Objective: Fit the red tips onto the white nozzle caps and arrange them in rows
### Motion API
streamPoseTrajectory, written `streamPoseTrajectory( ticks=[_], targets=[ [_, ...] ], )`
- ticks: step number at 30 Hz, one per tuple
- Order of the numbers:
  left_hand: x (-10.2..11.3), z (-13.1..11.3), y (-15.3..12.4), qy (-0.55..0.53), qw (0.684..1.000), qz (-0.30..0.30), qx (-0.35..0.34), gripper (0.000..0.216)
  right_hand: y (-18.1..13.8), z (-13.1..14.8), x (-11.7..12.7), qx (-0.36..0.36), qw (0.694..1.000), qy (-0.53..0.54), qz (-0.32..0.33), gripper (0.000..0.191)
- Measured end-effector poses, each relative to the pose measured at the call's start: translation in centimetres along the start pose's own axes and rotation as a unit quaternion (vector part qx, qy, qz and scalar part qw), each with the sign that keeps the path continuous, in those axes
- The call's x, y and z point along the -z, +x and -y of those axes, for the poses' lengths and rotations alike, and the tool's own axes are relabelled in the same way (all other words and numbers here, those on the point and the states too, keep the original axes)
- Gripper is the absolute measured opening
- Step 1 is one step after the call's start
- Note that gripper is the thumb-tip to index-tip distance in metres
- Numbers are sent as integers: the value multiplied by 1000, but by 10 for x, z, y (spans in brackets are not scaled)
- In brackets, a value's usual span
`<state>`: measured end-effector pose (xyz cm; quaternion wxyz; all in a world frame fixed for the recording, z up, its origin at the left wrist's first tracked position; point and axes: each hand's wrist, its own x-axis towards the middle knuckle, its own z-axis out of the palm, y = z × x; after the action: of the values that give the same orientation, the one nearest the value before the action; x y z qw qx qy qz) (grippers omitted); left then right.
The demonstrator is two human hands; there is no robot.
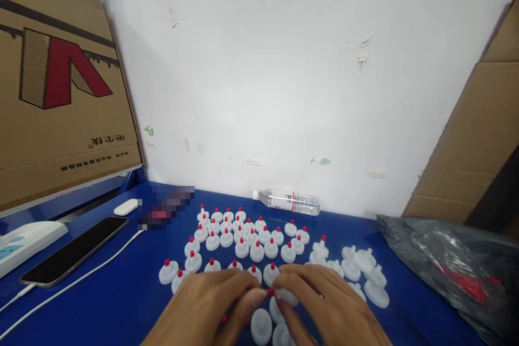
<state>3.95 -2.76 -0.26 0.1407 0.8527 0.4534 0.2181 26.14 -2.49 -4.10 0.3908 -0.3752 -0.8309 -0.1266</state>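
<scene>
My left hand (pixel 206 305) and my right hand (pixel 324 303) meet at the bottom middle over the blue table (pixel 121 292). Their fingertips pinch together on a small red tip (pixel 270 292) sitting on a white cap (pixel 284 297). Several white caps with red tips (pixel 243 238) stand in rows just beyond my hands. Plain white caps without tips (pixel 365 267) lie to the right, and two more (pixel 261 327) lie between my hands.
A phone (pixel 75 251) on a white cable lies at left beside a white power strip (pixel 24 238). A clear water bottle (pixel 287 201) lies against the white wall. Cardboard boxes (pixel 57 81) stand left and right. A dark plastic bag (pixel 446 259) holds red pieces.
</scene>
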Motion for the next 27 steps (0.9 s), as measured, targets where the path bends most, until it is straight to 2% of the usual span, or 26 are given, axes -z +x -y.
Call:
streamPoseTrajectory(
  ticks=[3,6,9,14,21,24,27],
  targets=[
    [9,14,-4,90,993,21,76,33,-8,-13,-2,-23,997,-67,24,17],
    [17,26,-6,173,970,56,162,26,-16,-24,-4,-36,992,-116,34,7],
    [16,30,-6,201,952,106,203,26,-24,-32,-8,-38,987,-141,73,2],
    [0,33,-1,205,949,139,193,28,-31,-38,-12,-12,982,-161,100,5],
    [-11,38,5,224,948,141,174,24,-22,-41,4,41,972,-225,60,31],
    [-11,37,6,224,949,141,169,23,-32,-47,-3,50,960,-266,70,36],
    [-11,36,7,226,948,150,168,23,-44,-53,-10,61,959,-263,88,37]
  ],
)
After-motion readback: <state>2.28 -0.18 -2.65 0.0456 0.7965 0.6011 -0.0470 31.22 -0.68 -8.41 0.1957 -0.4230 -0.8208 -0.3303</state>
